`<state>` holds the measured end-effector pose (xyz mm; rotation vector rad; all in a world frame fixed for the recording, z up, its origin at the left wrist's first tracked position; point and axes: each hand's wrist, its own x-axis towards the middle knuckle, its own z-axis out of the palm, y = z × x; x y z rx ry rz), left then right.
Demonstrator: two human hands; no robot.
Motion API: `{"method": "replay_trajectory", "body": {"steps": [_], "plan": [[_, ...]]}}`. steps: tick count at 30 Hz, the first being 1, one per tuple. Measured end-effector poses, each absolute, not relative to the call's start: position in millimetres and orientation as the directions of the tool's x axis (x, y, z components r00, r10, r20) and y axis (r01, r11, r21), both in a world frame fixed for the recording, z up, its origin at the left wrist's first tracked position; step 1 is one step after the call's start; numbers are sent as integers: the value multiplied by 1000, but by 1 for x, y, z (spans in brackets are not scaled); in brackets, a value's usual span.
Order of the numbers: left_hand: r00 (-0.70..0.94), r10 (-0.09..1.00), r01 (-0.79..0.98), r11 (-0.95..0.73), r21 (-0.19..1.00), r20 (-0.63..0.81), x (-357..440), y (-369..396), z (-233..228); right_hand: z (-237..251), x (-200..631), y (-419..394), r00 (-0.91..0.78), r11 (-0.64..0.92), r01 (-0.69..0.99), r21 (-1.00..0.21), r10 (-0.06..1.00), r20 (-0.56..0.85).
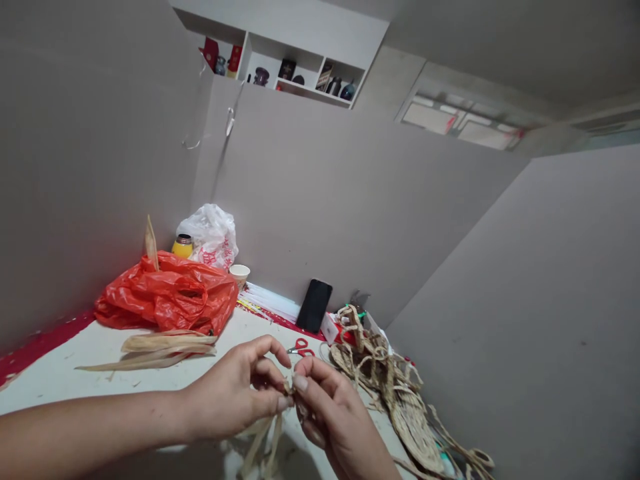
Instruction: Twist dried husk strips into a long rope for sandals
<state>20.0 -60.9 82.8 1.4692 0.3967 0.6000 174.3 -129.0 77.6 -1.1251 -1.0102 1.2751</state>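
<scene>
My left hand (235, 393) and my right hand (330, 417) meet low in the view, fingertips pinched together on a small bundle of dried straw strips (264, 445). The strips hang down below my fingers toward the white table (65, 373). The thumb and fingers of both hands are closed on the top of the bundle. Loose dried leaf strips (155, 351) lie on the table to the left, just beyond my left hand.
A red plastic bag (167, 297) sits at the back left, with a white bag (213, 235), a yellow jar (183, 246) and a paper cup (240, 273) behind it. Red-handled scissors (300, 347), a black phone (315, 305) leaning on the wall and woven straw pieces (395, 393) lie right.
</scene>
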Motion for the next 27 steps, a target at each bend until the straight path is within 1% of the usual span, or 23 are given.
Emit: {"method": "replay_trajectory", "body": {"steps": [3, 7, 9, 11, 14, 16, 17, 18, 19, 21, 22, 23, 24, 27], "plan": [[784, 617, -128, 62, 990, 63, 20, -57, 83, 79, 174, -128, 69, -13, -242, -970, 997, -31], [770, 638, -136, 142, 980, 14, 20, -54, 87, 83, 181, -127, 93, -7, -216, -976, 995, -27], [779, 627, -143, 197, 970, -13, 20, -53, 90, 86, 185, -127, 132, 16, -199, -980, 991, -11], [798, 602, -131, 238, 962, -40, 20, -52, 91, 89, 188, -127, 209, 62, -205, -977, 978, 19], [825, 561, -79, 236, 969, -69, 21, -48, 87, 93, 192, -129, 302, 120, -221, -968, 952, 49], [844, 527, -8, 200, 980, -101, 22, -41, 80, 96, 192, -130, 320, 138, -214, -967, 945, 64], [842, 528, 26, 158, 987, -107, 23, -38, 76, 97, 192, -130, 321, 144, -206, -968, 944, 72], [826, 557, 47, 87, 995, -88, 24, -35, 72, 98, 191, -130, 322, 145, -193, -970, 943, 77], [789, 613, 52, -14, 999, -33, 25, -32, 68, 99, 190, -130, 324, 143, -176, -974, 943, 80], [684, 714, 26, -228, 973, 149, 26, -29, 65, 99, 188, -130, 327, 132, -116, -984, 941, 88], [640, 732, -4, -298, 954, 232, 25, -30, 66, 98, 186, -129, 331, 129, -69, -989, 939, 99], [624, 730, -42, -326, 944, 280, 24, -33, 68, 96, 184, -128, 334, 129, -12, -992, 935, 118], [633, 715, -86, -313, 946, 295, 23, -36, 70, 93, 182, -127, 336, 134, 50, -990, 931, 143], [684, 678, -191, -191, 963, 270, 20, -50, 80, 83, 176, -125, 322, 173, 221, -960, 916, 239]]}}
